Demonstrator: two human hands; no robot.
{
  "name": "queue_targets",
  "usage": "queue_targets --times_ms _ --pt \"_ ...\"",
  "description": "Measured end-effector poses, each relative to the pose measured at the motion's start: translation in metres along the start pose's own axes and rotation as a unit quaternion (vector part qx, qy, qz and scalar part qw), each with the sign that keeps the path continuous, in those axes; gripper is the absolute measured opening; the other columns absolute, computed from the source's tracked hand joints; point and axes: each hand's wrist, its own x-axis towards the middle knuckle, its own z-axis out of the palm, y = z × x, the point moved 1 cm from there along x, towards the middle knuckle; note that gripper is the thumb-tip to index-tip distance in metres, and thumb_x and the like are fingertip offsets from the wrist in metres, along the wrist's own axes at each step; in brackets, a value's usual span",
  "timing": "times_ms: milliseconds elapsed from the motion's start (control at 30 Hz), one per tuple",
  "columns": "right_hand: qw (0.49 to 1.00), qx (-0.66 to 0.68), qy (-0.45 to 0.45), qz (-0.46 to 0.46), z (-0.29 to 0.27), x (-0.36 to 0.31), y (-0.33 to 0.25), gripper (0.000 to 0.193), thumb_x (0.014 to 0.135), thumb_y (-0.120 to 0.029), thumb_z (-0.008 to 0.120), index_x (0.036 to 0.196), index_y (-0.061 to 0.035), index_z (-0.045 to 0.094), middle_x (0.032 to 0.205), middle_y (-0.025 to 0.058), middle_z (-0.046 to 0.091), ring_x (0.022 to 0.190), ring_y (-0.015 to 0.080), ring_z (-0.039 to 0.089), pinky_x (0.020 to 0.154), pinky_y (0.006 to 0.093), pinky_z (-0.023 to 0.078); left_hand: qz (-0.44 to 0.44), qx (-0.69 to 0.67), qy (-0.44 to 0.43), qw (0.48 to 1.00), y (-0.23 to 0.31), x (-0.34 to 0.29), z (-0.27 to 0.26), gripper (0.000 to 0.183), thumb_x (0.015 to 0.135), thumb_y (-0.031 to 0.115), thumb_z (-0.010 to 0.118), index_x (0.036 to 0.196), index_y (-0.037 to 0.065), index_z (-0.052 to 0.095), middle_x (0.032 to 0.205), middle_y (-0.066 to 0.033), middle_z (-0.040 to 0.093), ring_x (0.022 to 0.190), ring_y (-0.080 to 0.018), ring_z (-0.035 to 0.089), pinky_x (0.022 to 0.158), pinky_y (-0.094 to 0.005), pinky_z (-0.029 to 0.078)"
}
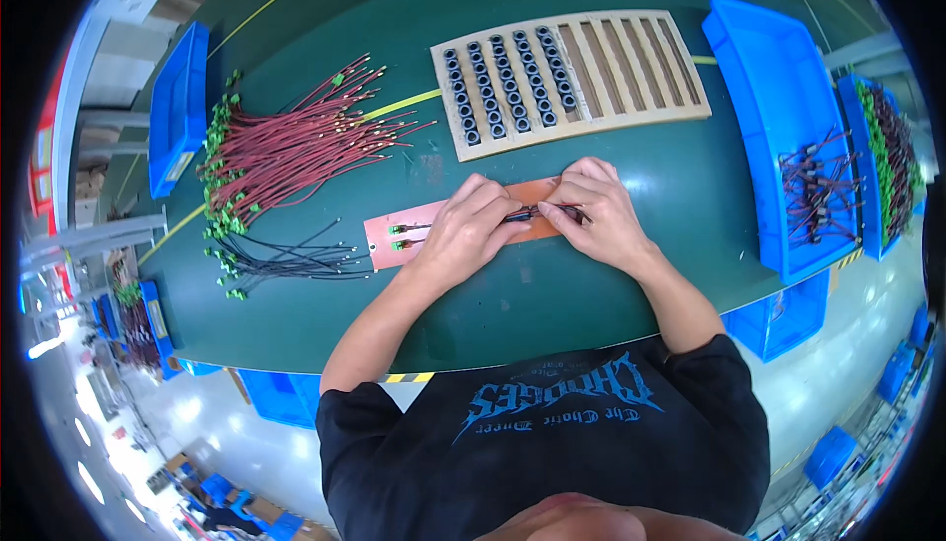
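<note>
Both hands meet over a long copper-coloured board [377, 231] on the green table. My left hand [471, 229] is closed, thumb and fingers pinching a small black cylindrical connector [516, 216]. Close beside it, my right hand [597, 208] pinches a dark wire end [575, 212]; its fingers partly hide what they grip. Dark and red leads run between the fingertips, but their exact joint is too small to tell. At the board's left end sit two green plugs [398, 237], with wires that pass beneath my left hand.
Red wires with green plugs [286, 152] lie heaped at left, black wires [296, 258] nearer me. Behind my hands stands a slotted wooden rack [631, 68], its left rows holding black rings. Blue bins [754, 78] stand right, one holding wired parts [818, 186]; another bin [180, 112] is far left.
</note>
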Motion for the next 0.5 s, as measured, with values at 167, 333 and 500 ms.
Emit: queue_targets --times_ms 167,333,500 --pt "0.994 0.070 -0.084 0.005 -0.025 -0.001 0.010 0.026 0.083 -0.019 0.081 0.102 -0.0053 0.071 0.098 0.0089 0.067 0.104 0.0269 0.063 0.096 0.0403 0.047 -0.078 -0.103 0.030 0.991 -0.003 -0.018 -0.019 0.033 0.093 0.008 0.069 0.124 0.002 0.062 0.105 -0.0110 0.063 0.100 -0.0248 0.060 0.092 -0.0368 0.049" --pt "0.997 0.069 -0.030 -0.005 -0.092 0.016 -0.029 0.050 0.082 -0.026 0.084 0.123 -0.0047 0.065 0.122 0.0124 0.064 0.117 0.0309 0.061 0.105 0.0443 0.045 -0.140 -0.238 0.100 0.956 -0.014 -0.030 -0.008 0.029 0.103 0.005 0.051 0.131 0.003 0.057 0.105 -0.0102 0.060 0.098 -0.0196 0.059 0.091 -0.0341 0.048" --pt "0.971 -0.135 -0.162 -0.109 -0.051 0.037 -0.081 0.036 0.085 -0.027 0.079 0.113 -0.0075 0.066 0.114 0.0083 0.062 0.114 0.0308 0.058 0.104 0.0479 0.042 -0.131 -0.263 0.124 0.948 -0.009 -0.026 -0.010 0.030 0.097 0.010 0.064 0.126 0.003 0.061 0.103 -0.0102 0.060 0.097 -0.0253 0.058 0.084 -0.0367 0.050"
